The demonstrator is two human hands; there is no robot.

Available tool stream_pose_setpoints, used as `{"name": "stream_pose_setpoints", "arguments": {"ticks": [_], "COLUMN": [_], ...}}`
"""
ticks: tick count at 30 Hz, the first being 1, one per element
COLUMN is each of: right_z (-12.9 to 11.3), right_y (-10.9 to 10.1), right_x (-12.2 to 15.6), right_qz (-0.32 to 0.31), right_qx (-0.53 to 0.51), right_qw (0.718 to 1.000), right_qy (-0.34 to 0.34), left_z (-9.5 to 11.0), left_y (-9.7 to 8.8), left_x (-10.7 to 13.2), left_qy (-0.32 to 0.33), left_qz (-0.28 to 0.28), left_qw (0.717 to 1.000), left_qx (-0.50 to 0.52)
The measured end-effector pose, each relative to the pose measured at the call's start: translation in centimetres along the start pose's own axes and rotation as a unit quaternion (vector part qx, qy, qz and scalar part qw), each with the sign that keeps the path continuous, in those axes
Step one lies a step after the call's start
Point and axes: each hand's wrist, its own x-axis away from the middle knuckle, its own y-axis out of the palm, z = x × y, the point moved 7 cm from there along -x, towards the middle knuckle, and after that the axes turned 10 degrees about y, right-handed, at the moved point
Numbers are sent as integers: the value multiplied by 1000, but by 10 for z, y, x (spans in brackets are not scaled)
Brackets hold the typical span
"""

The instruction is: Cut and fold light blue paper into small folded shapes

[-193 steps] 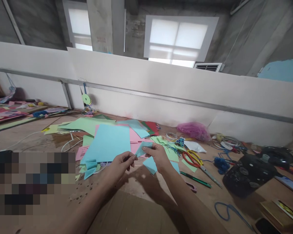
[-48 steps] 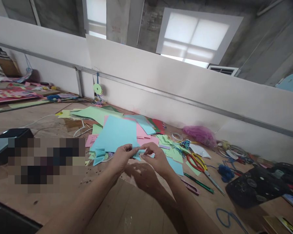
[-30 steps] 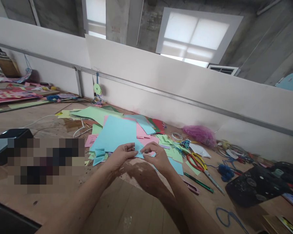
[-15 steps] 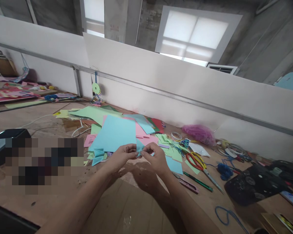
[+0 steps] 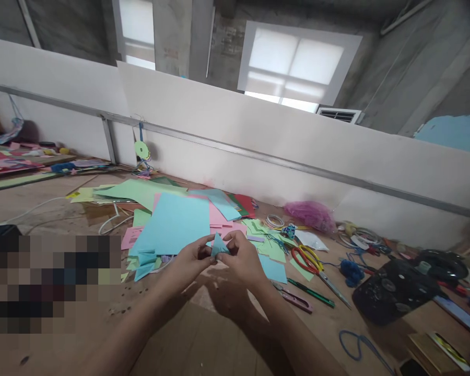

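Note:
Between my two hands is a small piece of folded blue paper [image 5: 218, 245], with a pointed tip standing upward. My left hand [image 5: 196, 256] pinches its left side, and my right hand [image 5: 241, 257] grips its right side with thumb and fingers. Both hands are held above the front of the worktable. Just behind them lies a large light-blue paper sheet [image 5: 176, 222]. Left of my left hand rests another folded blue paper piece [image 5: 145, 263]. The lower folds of the held paper are hidden by my fingers.
Orange-and-yellow-handled scissors [image 5: 317, 269], a green craft knife [image 5: 311, 292] and a pink cutter [image 5: 296, 302] lie to the right. Green paper scraps [image 5: 268, 240] spread behind them. A dark box-like object [image 5: 391, 292] stands farther right. A white partition [image 5: 227, 125] borders the table's back.
The blue paper has turned between my fingers, so its folded tip now points up. My hands have shifted slightly left in view, and the camera view has moved a little.

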Motion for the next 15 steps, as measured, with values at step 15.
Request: {"name": "stream_pose_setpoints", "arguments": {"ticks": [15], "right_z": [27], "right_y": [12], "right_x": [-10], "right_qz": [-120], "right_qx": [-266], "right_qw": [945], "right_qy": [144], "left_z": [-1], "left_y": [0], "left_x": [-4], "left_qy": [-7], "left_qz": [-6], "left_qw": [1000], "left_qx": [-3]}}
